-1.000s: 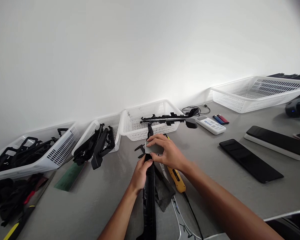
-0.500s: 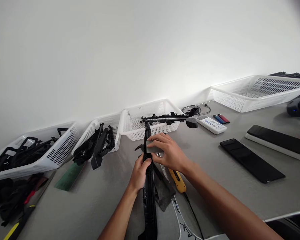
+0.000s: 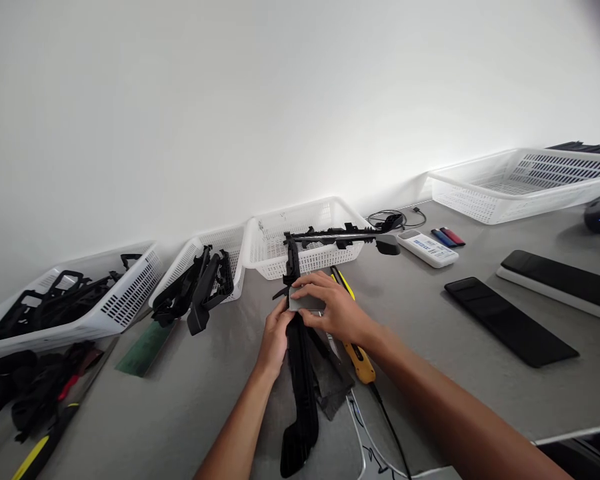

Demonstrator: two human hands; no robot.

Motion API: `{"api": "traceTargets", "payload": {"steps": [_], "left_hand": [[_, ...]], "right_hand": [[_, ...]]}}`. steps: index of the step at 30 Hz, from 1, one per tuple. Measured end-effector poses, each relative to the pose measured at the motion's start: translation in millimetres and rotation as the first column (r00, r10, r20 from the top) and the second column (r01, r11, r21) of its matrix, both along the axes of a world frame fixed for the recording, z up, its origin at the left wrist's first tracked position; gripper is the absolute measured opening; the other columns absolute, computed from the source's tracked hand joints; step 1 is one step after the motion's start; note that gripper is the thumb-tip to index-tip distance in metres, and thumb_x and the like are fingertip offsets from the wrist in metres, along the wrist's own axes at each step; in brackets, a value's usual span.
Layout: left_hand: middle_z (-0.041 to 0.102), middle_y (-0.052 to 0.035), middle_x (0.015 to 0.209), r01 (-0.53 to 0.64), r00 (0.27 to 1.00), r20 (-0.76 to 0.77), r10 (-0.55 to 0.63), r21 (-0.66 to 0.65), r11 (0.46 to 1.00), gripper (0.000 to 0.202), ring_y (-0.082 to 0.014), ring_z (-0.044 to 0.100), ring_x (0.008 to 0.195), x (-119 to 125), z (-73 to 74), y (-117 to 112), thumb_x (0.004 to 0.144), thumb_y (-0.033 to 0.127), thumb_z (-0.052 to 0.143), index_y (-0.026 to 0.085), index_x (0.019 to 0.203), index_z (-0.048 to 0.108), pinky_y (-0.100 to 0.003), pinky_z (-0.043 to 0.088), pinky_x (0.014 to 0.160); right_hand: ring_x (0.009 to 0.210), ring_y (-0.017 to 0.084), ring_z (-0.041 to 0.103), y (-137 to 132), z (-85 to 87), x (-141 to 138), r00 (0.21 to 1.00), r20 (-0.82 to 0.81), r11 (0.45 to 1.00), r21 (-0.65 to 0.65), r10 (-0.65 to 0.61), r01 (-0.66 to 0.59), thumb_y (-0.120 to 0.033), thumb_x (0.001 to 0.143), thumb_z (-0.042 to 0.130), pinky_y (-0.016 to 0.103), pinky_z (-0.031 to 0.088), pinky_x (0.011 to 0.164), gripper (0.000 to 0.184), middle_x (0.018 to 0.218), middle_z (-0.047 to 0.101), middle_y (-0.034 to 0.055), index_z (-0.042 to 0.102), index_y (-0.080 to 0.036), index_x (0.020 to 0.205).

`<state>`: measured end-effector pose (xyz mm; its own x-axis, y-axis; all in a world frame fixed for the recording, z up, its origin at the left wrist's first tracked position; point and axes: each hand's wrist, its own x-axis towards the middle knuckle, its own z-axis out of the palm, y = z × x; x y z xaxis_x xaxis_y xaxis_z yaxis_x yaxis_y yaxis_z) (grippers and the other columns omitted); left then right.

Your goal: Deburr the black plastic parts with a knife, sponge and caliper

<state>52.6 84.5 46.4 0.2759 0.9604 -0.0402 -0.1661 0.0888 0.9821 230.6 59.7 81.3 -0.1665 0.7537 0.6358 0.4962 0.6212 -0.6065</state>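
My left hand (image 3: 274, 347) is wrapped round a long black plastic trim part (image 3: 303, 387), which runs away from me over the table. Between the thumb and fingers of my right hand (image 3: 341, 313) is a thin flat grey piece (image 3: 305, 302), pressed against the part just beyond my left fingers. Its exact kind is unclear. Under and beside my right hand lie a dark cloth (image 3: 333, 397), a yellow corded tool (image 3: 361, 365) and a yellow-and-black cutter (image 3: 344, 280). Another long black part (image 3: 337, 235) rests across the rim of the middle white basket (image 3: 275, 269).
Black parts fill the left baskets (image 3: 130, 293), (image 3: 237, 267) along the wall. A green sheet (image 3: 147, 348) lies before them. To the right are a white device (image 3: 427, 249), two lighters (image 3: 447, 237), black panels (image 3: 513, 321) and a large white basket (image 3: 465, 202).
The black part has tilted in my hands, and its near end now shows fully. The grey piece has turned flatter and shows more of its face. The view has shifted slightly.
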Motion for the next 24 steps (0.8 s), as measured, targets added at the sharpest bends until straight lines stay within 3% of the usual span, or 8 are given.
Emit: {"api": "traceTargets", "payload": {"steps": [3, 7, 12, 15, 18, 21, 24], "left_hand": [[0.075, -0.0027, 0.079, 0.079, 0.997, 0.002, -0.079, -0.07, 0.994, 0.034, -0.0219, 0.069, 0.075, 1, 0.3, -5, 0.084, 0.046, 0.07, 0.017, 0.102, 0.073, -0.027, 0.047, 0.063], [0.071, -0.0011, 0.068, 0.253, 0.965, -0.046, -0.257, -0.085, 0.964, 0.03, -0.0176, 0.061, 0.06, 5, 6.7, -13, 0.084, 0.042, 0.07, 0.017, 0.101, 0.065, -0.027, 0.045, 0.059], [0.069, 0.0002, 0.066, 0.223, 0.972, -0.063, -0.228, -0.075, 0.972, 0.034, -0.0153, 0.054, 0.054, 6, 11.9, -15, 0.088, 0.046, 0.067, 0.018, 0.107, 0.061, -0.027, 0.044, 0.056], [0.068, 0.0004, 0.065, 0.234, 0.97, -0.047, -0.237, -0.064, 0.97, 0.041, -0.0161, 0.055, 0.056, 5, 11.3, -14, 0.09, 0.046, 0.066, 0.016, 0.117, 0.061, -0.027, 0.045, 0.056], [0.068, 0.0, 0.065, 0.3, 0.953, -0.016, -0.302, -0.082, 0.95, 0.046, -0.0162, 0.056, 0.054, 4, 8.2, -13, 0.09, 0.049, 0.067, 0.015, 0.12, 0.061, -0.027, 0.045, 0.054], [0.066, 0.0015, 0.059, 0.37, 0.929, 0.052, -0.366, -0.115, 0.922, 0.047, -0.0155, 0.054, 0.045, 5, 4.1, -14, 0.088, 0.05, 0.067, 0.015, 0.119, 0.06, -0.026, 0.043, 0.047], [0.062, 0.0034, 0.055, 0.383, 0.921, 0.122, -0.369, -0.116, 0.917, 0.042, -0.0148, 0.052, 0.04, 5, 1.8, -15, 0.087, 0.048, 0.064, 0.016, 0.115, 0.06, -0.026, 0.042, 0.044]], "right_hand": [[0.12, 0.029, 0.067, 6, -9.3, 4, 0.999, 0.015, 0.999, 0.001, -0.048, 0.048, -0.014, 0.091, 0.069, 0.051, 0.054, 0.104, 0.027, 0.13, 0.073, 0.0085, 0.075, -0.027, 0.114], [0.127, 0.03, 0.065, 11, -17.7, 11, 0.987, -0.013, 0.987, -0.007, -0.158, 0.158, -0.019, 0.096, 0.067, 0.053, 0.053, 0.107, 0.027, 0.134, 0.071, 0.009, 0.076, -0.03, 0.12], [0.132, 0.03, 0.063, 11, -16.8, 11, 0.989, -0.075, 0.989, -0.082, -0.13, 0.124, -0.018, 0.091, 0.066, 0.051, 0.051, 0.111, 0.038, 0.14, 0.07, 0.009, 0.073, -0.028, 0.127], [0.11, 0.027, 0.072, 10, -14.1, 12, 0.972, -0.207, 0.977, -0.203, -0.109, 0.066, -0.019, 0.095, 0.053, 0.043, 0.057, 0.094, 0.036, 0.121, 0.077, 0.0072, 0.074, -0.024, 0.124], [0.083, 0.023, 0.072, 12, -12.7, 17, 0.921, -0.355, 0.934, -0.356, -0.161, 0.026, -0.035, 0.102, 0.049, 0.035, 0.057, 0.07, 0.033, 0.098, 0.078, 0.0052, 0.073, -0.023, 0.121], [0.073, 0.021, 0.068, 15, -12.1, 22, 0.885, -0.414, 0.887, -0.461, -0.211, -0.004, -0.055, 0.095, 0.064, 0.03, 0.051, 0.058, 0.038, 0.091, 0.074, 0.0044, 0.07, -0.022, 0.113], [0.07, 0.019, 0.061, 16, -11.0, 24, 0.87, -0.401, 0.875, -0.48, -0.287, 0.067, -0.065, 0.083, 0.078, 0.028, 0.045, 0.057, 0.046, 0.082, 0.069, 0.0023, 0.064, -0.022, 0.093]]}}
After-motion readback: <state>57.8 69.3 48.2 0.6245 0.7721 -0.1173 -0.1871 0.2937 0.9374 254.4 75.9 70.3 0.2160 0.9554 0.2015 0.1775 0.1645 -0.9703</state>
